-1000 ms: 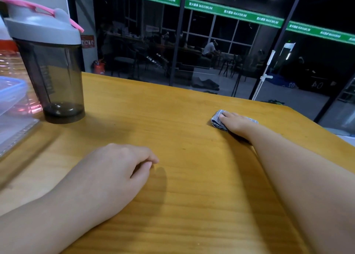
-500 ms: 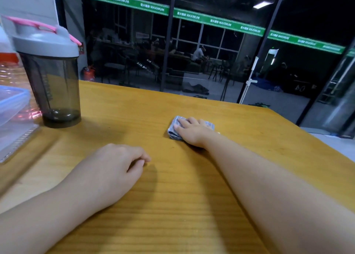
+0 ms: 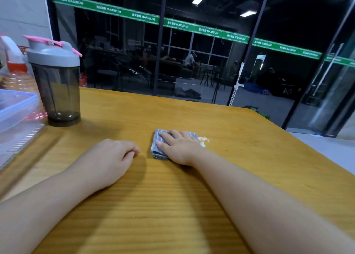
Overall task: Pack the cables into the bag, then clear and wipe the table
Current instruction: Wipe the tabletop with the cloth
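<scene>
Two hands on table (image 3: 249,138), right hand (image 3: 179,148) fingers (image 3: 167,135) flat pressing cloth (image 3: 158,148), left hand (image 3: 109,157) loosely curled, empty

a smoky grey shaker bottle (image 3: 55,84) with a grey lid and pink strap stands upright — left of it a clear plastic box (image 3: 15,107), behind it an orange-capped bottle (image 3: 16,75).

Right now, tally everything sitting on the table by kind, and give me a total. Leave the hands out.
Folded grey cloth: 1
Smoky shaker bottle with grey and pink lid: 1
Clear plastic bottle with orange collar: 1
Clear plastic lidded box: 1
Total: 4

Anything past the left edge is cut off and not counted.
</scene>
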